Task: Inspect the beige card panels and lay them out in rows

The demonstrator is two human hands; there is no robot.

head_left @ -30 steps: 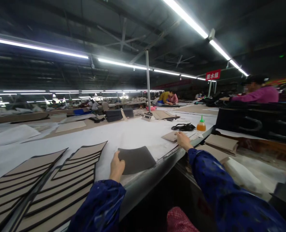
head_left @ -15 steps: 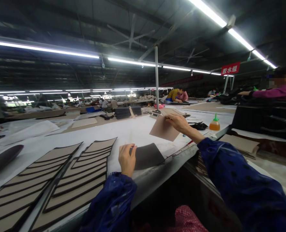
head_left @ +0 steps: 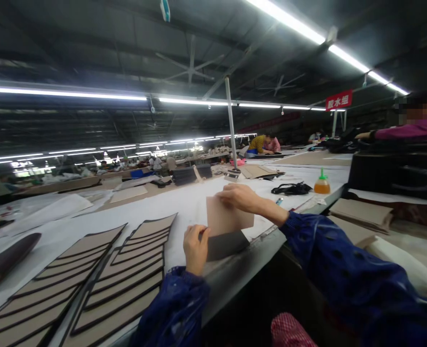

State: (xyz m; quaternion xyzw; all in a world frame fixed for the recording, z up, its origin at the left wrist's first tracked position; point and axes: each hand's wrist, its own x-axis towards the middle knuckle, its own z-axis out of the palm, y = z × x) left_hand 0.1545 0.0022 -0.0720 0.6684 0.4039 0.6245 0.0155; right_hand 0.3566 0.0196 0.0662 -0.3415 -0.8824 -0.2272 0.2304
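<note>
A thin beige panel (head_left: 227, 219) hangs tilted from my right hand (head_left: 240, 198), whose fingers pinch its upper edge. Beneath it, a dark sheet (head_left: 229, 246) lies on the white-covered table near the front edge, partly covered by the panel. My left hand (head_left: 196, 248) is at the left edge of this sheet, thumb and fingers closed on it beside the panel's lower left corner. To the left, two overlapping rows of dark-edged beige pieces (head_left: 122, 274) are spread out on the table (head_left: 187, 207).
A bottle of amber liquid with a green nozzle (head_left: 321, 183) stands at the right, near black straps (head_left: 291, 188). Beige sheets (head_left: 361, 214) are stacked on the lower right surface. A metal pole (head_left: 231, 120) rises behind. A co-worker's purple sleeve (head_left: 408, 126) shows far right.
My right hand has brought the beige panel left and down over the dark sheet. My left hand stays at the sheet's left edge. The view has tilted slightly.
</note>
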